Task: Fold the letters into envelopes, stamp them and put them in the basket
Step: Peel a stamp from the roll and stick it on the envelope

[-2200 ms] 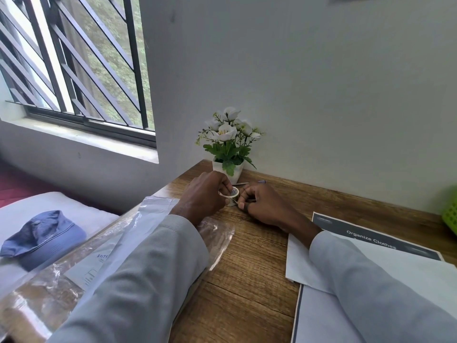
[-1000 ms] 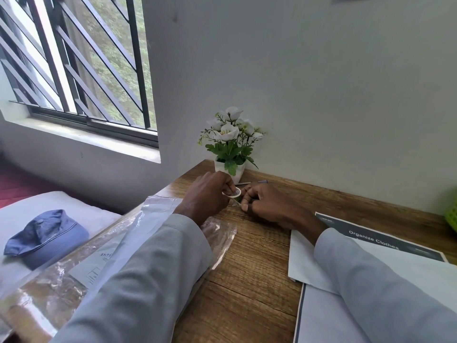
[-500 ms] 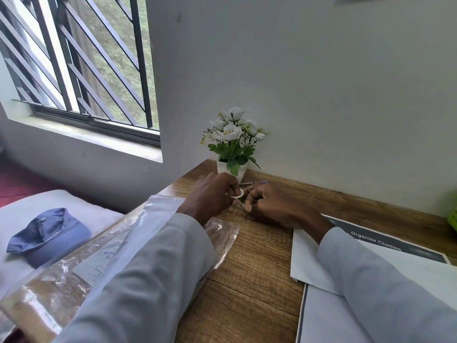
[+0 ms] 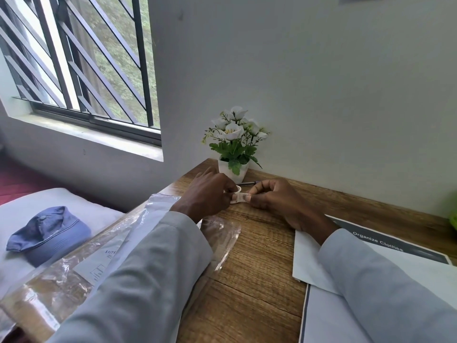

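A small white roll of stamps (image 4: pixel 237 192) is held just above the wooden desk (image 4: pixel 259 256), in front of the flower pot. My left hand (image 4: pixel 206 194) grips the roll between thumb and fingers. My right hand (image 4: pixel 277 201) pinches the loose end of the strip (image 4: pixel 243 198) and holds it out a short way to the right. A white envelope (image 4: pixel 309 266) lies under my right forearm, on top of printed sheets (image 4: pixel 400 246) headed "Organize Clothes". A green basket edge (image 4: pixel 453 219) shows at the far right.
A white pot of artificial flowers (image 4: pixel 233 154) stands against the wall, with a pen (image 4: pixel 248 183) lying beside it. A clear plastic sleeve of brown envelopes (image 4: pixel 74 276) lies under my left arm, over the desk's left edge. A blue cap (image 4: pixel 49 233) rests on a bed at left.
The strip has been pulled out from the roll toward the right by my right hand. Both hands stay in front of the pot, and the view has shifted slightly.
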